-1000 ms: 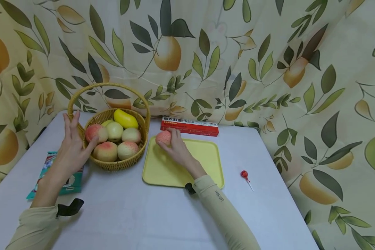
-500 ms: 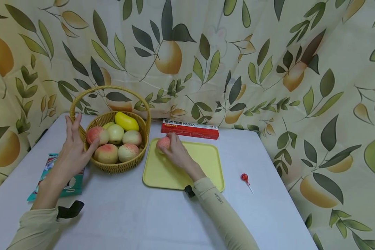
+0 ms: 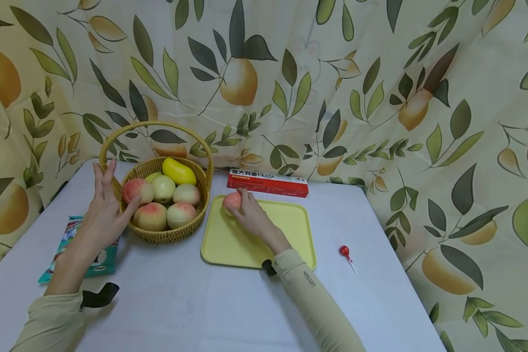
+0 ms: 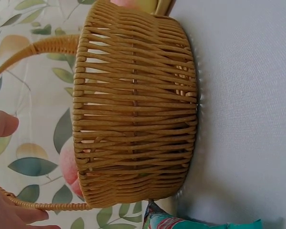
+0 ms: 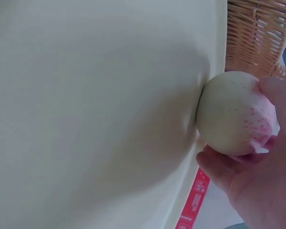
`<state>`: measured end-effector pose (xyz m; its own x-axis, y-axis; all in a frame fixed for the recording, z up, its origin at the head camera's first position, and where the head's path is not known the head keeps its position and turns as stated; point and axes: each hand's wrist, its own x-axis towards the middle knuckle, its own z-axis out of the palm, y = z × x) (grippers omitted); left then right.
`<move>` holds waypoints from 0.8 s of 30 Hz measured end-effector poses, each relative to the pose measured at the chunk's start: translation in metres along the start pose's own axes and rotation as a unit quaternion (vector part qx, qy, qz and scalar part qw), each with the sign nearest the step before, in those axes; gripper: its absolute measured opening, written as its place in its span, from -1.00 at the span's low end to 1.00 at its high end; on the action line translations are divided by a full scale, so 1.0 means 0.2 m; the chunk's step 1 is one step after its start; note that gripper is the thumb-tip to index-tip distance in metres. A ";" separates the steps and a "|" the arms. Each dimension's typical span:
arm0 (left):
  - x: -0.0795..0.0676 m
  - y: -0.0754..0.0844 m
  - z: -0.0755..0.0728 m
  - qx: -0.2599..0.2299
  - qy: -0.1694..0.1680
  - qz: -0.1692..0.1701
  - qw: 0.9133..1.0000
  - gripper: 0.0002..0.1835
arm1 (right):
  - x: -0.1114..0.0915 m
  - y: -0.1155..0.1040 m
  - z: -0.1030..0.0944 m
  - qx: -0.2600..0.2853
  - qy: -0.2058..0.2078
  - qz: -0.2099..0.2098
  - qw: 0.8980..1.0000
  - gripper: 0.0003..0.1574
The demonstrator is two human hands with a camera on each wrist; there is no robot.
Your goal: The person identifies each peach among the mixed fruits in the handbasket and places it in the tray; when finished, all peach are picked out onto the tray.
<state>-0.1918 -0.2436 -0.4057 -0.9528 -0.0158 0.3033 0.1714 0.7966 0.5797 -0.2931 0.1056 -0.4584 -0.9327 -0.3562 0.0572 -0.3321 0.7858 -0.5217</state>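
Leftmost, on a white tablecloth [image 3: 180, 308], a teal packet [image 3: 107, 260], partly hidden behind the left forearm [image 3: 68, 271]. Beyond it, the left hand [image 3: 102, 212], fingers extended and thumb spread apart, gripping nothing, beside the left side of a wicker basket [image 3: 165, 237]; touching or just short of it, hard to tell. Inside, peaches [image 3: 150, 216] and a yellow fruit [image 3: 178, 172]. Next, near the far left corner of a yellow tray [image 3: 233, 247], the right hand [image 3: 255, 215], thumb and fingers curled around a single pink peach [image 3: 231, 201]; resting on the tray or just above, not clear. Best, probably, to cup such a round fruit lightly, stay low and inside the rim against rolling, and loosen only once settled. Behind the tray, a red pasta box [image 3: 268, 187]; far right, a red lollipop [image 3: 344, 251].
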 end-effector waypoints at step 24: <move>0.00 0.00 0.00 -0.006 -0.003 0.000 1.000 0.02 | -0.02 -0.01 -0.04 -0.019 -0.020 0.002 1.000 0.12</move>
<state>-0.1916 -0.2447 -0.4054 -0.9541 -0.0121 0.2993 0.1744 0.7899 0.5879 -0.2901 0.1086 -0.4503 -0.9276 -0.3729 0.0202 -0.3346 0.8059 -0.4885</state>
